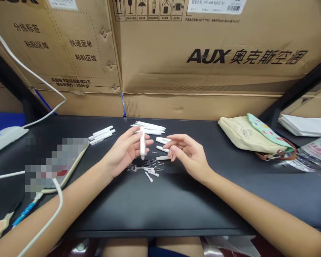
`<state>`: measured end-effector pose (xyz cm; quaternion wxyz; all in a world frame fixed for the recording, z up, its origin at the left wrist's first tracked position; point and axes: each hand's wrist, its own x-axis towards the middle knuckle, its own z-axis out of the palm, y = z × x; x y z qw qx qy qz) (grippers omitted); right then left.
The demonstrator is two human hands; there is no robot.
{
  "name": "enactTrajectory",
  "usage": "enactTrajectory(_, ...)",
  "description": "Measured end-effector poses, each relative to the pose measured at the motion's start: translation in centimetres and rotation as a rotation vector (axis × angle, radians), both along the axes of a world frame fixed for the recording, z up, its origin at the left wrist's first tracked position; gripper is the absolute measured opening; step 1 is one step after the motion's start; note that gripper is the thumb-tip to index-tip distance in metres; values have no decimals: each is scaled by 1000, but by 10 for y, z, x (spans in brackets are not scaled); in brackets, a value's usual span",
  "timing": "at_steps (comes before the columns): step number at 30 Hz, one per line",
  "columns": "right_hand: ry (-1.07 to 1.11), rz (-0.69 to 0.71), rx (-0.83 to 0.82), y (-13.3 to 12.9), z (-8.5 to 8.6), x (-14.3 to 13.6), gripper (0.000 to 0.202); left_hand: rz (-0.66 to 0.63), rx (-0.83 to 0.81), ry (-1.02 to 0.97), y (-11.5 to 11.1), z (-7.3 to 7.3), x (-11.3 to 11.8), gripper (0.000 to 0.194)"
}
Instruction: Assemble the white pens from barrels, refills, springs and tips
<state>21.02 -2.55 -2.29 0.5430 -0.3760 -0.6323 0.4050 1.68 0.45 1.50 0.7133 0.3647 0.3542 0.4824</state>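
Observation:
My left hand (125, 148) holds a white pen part (142, 142) upright between thumb and fingers, above the table's middle. To its right is my right hand (187, 151), its fingers curved and apart, just beside some short white pen pieces (162, 149); nothing shows in its grasp. Below and between the hands lie thin dark refills (144, 163) and small white plungers (149, 176). Behind my left hand is a bundle of white pens (151, 126). A few white barrels (101, 134) rest farther left.
Cardboard boxes (176, 75) stand along the back of the black table (155, 210). A cream pouch (243, 134) and a plastic bottle (317, 151) are at the right. On the left are a phone (61, 160), a white cable (60, 203) and a power strip (8, 137).

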Motion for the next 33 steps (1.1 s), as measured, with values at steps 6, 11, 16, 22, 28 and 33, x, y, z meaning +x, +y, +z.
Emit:
enactTrajectory(6, 16, -26, 0, 1, 1, 0, 23, 536, -143, -172, 20, 4, -13, 22)
enactTrajectory(11, -6, -32, -17, 1, 0, -1, 25, 563, -64, -139, 21, 5, -17, 15)
enactTrajectory(16, 1, -32, -36, 0, 0, -2, 21, -72, 375, 226, -6, 3, -3, 31)
enactTrajectory(22, -1, -19, -41, 1, -1, -1, 20, -526, 388, 385, -23, -13, 9, 25)
enactTrajectory(28, -39, -7, -40, 0, -1, -2, 20, -433, 383, 394, -14, -15, 5, 29)
enactTrajectory(33, -85, -3, -15, -1, 0, -3, 17, -430, 363, 390, -18, -13, 6, 32)
